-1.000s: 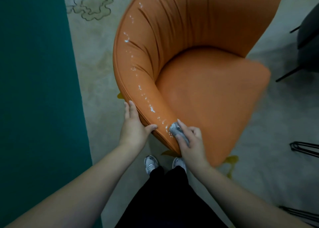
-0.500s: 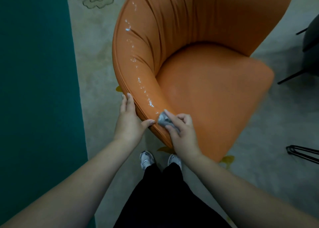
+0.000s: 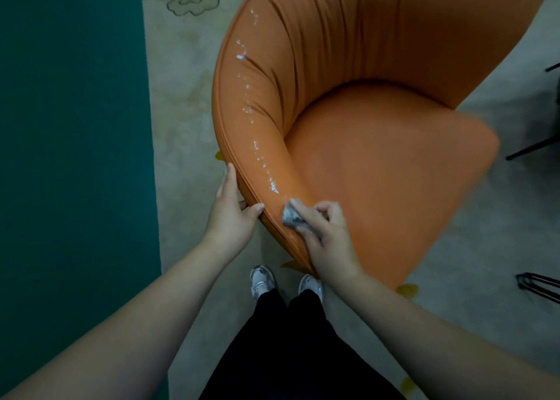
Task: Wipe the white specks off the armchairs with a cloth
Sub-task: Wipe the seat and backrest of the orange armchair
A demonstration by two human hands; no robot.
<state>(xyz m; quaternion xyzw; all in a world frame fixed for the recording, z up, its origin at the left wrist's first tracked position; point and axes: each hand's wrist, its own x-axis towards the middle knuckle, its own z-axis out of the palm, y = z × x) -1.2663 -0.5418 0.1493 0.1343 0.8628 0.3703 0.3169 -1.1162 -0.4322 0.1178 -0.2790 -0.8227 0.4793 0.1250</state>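
The white specks (image 3: 256, 148) run in a thin trail along the padded top of the orange armchair's (image 3: 378, 172) curved arm and back, from just ahead of the cloth near the person, up and away toward the far top of the backrest. That trail's long axis follows the curve of the rim, so the remaining work lies forward of both hands, along the rim rather than across it. The small grey cloth (image 3: 291, 216) is bunched and pinched between the thumb and fingers of the right hand (image 3: 325, 233), pressed on the rim at the near end of the trail, with the closest specks just beyond it. The right hand is therefore the nearer one to the specks. The left hand (image 3: 231, 214) grips the outer edge of the same arm just beside the cloth, fingers stretched along the outside and thumb hooked over the top, apparently steadying the chair. The two hands sit close together but do not touch. The armchair stands on a pale patterned carpet (image 3: 181, 96).
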